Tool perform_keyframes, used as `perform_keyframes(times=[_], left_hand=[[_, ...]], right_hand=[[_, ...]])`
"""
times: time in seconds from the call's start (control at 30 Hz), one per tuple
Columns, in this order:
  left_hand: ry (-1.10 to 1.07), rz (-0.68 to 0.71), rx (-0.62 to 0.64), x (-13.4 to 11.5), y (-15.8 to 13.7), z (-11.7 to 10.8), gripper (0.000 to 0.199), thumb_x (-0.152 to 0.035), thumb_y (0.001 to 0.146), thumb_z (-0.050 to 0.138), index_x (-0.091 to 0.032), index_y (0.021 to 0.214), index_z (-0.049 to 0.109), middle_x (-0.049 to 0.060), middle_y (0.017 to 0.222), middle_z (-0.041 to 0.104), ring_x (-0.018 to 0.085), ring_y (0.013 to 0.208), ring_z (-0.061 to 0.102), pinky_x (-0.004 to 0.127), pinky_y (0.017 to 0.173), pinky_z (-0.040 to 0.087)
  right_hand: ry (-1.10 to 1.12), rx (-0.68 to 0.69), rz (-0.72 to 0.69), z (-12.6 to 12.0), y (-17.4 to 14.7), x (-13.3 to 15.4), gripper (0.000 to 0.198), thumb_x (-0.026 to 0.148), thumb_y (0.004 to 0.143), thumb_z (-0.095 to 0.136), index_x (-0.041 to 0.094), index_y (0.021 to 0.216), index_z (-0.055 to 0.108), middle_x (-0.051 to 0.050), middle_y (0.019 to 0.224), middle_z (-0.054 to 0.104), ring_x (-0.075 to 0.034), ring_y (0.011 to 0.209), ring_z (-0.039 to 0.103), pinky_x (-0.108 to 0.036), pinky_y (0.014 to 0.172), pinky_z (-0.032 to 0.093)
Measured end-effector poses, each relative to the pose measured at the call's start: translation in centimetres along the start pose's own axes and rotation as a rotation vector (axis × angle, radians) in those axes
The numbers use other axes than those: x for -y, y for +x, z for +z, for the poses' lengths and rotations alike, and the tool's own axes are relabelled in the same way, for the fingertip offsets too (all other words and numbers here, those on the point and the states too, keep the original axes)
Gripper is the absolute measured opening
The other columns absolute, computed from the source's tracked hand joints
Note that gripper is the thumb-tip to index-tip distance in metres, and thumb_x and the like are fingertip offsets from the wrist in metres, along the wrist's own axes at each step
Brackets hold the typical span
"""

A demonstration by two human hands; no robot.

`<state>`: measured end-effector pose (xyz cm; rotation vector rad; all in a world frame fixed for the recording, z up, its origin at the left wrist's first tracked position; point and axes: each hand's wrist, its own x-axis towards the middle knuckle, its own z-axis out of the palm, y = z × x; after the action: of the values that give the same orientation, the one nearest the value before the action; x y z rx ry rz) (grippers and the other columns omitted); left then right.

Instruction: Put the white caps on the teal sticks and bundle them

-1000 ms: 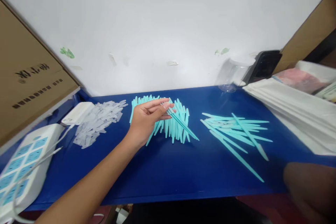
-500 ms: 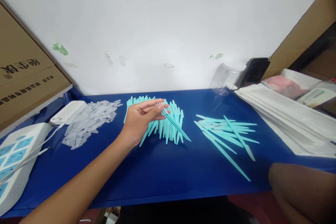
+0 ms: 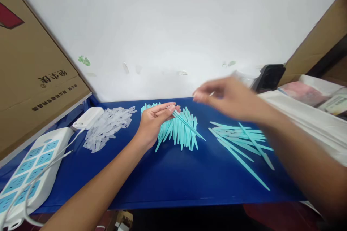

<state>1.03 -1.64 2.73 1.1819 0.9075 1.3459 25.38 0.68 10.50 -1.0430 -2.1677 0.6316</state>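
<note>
While the left grip (image 3: 155,120), a bare hand with thumb pressed to its fingers, is clamped on a few slim, tapered turquoise sticks (image 3: 191,126), their pointed ends slant down to its right. The right grip (image 3: 230,97) hangs in the air to the right of the left one, fingers curled and blurred; I cannot tell whether it is closed on anything.

Behind and below the left grip lies a dense heap of smooth, blade-like turquoise sticks (image 3: 180,135). Below the right grip, a looser fan of turquoise sticks with paler stretches (image 3: 241,142) overlaps at odd angles, partly behind the forearm. Left of the left grip spreads a pile of frosted, translucent flat slips (image 3: 108,126), with a white, round-cornered box (image 3: 88,117) at its edge; farther left is a white power strip (image 3: 45,157) with blue socket faces.

The bench (image 3: 162,184) beneath both grips is glossy deep blue. Beyond them rises a plain white wall (image 3: 162,25). A printed brown cardboard box (image 3: 40,57) stands far left of the left grip; a black slab-shaped object (image 3: 271,75) leans past the right one.
</note>
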Motion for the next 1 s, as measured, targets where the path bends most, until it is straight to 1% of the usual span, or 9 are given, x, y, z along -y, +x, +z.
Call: perform_keyframes(times=[0.07,0.13,0.2,0.27,0.37,0.47,0.7,0.83,1.0], left_hand=[[-0.005,0.008,0.000,0.1,0.1,-0.1,0.035,-0.037,0.082,0.081,-0.016,0.109,0.077,0.014,0.108,0.078,0.027,0.109,0.071,0.042,0.101,0.052],[-0.003,0.007,0.011,0.2,0.0,-0.1,0.034,-0.037,0.082,0.080,-0.017,0.110,0.077,0.014,0.109,0.078,0.027,0.109,0.071,0.042,0.102,0.051],[0.005,0.000,0.027,0.4,0.0,-0.1,0.034,-0.038,0.083,0.080,-0.017,0.110,0.077,0.014,0.109,0.078,0.028,0.109,0.071,0.043,0.101,0.051],[0.020,-0.012,0.040,0.4,-0.1,0.0,0.035,-0.039,0.083,0.079,-0.016,0.110,0.077,0.014,0.109,0.078,0.029,0.109,0.071,0.043,0.100,0.051],[0.046,-0.016,0.040,0.4,-0.2,0.0,0.036,-0.039,0.082,0.080,-0.016,0.111,0.077,0.014,0.108,0.078,0.029,0.109,0.071,0.043,0.099,0.052],[0.077,-0.013,0.032,0.3,-0.3,0.1,0.038,-0.040,0.082,0.080,-0.016,0.111,0.077,0.014,0.107,0.079,0.029,0.108,0.071,0.042,0.097,0.052],[0.088,-0.060,0.073,0.5,-0.5,0.2,0.042,-0.046,0.083,0.078,-0.016,0.112,0.077,0.015,0.109,0.078,0.030,0.106,0.072,0.044,0.099,0.051],[0.047,-0.067,0.085,0.8,-0.5,0.4,0.041,-0.047,0.083,0.078,-0.015,0.109,0.077,0.015,0.107,0.078,0.030,0.105,0.072,0.045,0.098,0.052],[0.026,-0.062,0.072,1.2,-0.5,0.5,0.041,-0.047,0.083,0.078,-0.014,0.108,0.077,0.015,0.105,0.078,0.030,0.103,0.073,0.046,0.096,0.054]], right_hand=[[0.092,0.122,0.054,2.4,-0.6,-0.4,0.036,0.049,0.088,0.072,0.019,0.107,0.077,-0.006,0.100,0.077,-0.023,0.093,0.071,-0.036,0.085,0.055],[0.216,0.229,0.129,4.9,-1.4,-1.0,0.038,0.051,0.085,0.074,0.019,0.105,0.077,-0.006,0.101,0.078,-0.023,0.091,0.072,-0.035,0.082,0.056],[0.330,0.292,0.144,6.7,-2.0,-1.7,0.036,0.053,0.085,0.073,0.017,0.090,0.076,-0.006,0.086,0.077,-0.022,0.079,0.072,-0.031,0.068,0.054],[0.450,0.323,0.177,7.7,-2.3,-2.3,0.038,0.053,0.087,0.072,0.015,0.082,0.073,-0.006,0.077,0.076,-0.021,0.071,0.071,-0.029,0.062,0.052],[0.594,0.349,0.210,8.4,-2.4,-2.8,0.038,0.052,0.085,0.074,0.014,0.083,0.073,-0.007,0.076,0.077,-0.020,0.069,0.071,-0.030,0.065,0.055],[0.642,0.360,0.205,8.6,-2.4,-2.7,0.039,0.052,0.085,0.074,0.013,0.083,0.073,-0.008,0.078,0.077,-0.020,0.070,0.071,-0.030,0.067,0.056],[0.595,0.323,0.208,8.8,-2.7,-2.1,0.044,0.057,0.084,0.073,0.015,0.072,0.070,-0.005,0.072,0.075,-0.018,0.067,0.070,-0.028,0.062,0.053],[0.642,0.313,0.260,9.3,-2.9,-2.0,0.046,0.059,0.081,0.074,0.014,0.082,0.074,-0.006,0.074,0.075,-0.020,0.071,0.074,-0.033,0.070,0.059],[0.584,0.260,0.283,9.9,-2.9,-2.1,0.042,0.056,0.084,0.073,0.014,0.080,0.072,-0.005,0.069,0.073,-0.021,0.068,0.074,-0.033,0.069,0.060]])
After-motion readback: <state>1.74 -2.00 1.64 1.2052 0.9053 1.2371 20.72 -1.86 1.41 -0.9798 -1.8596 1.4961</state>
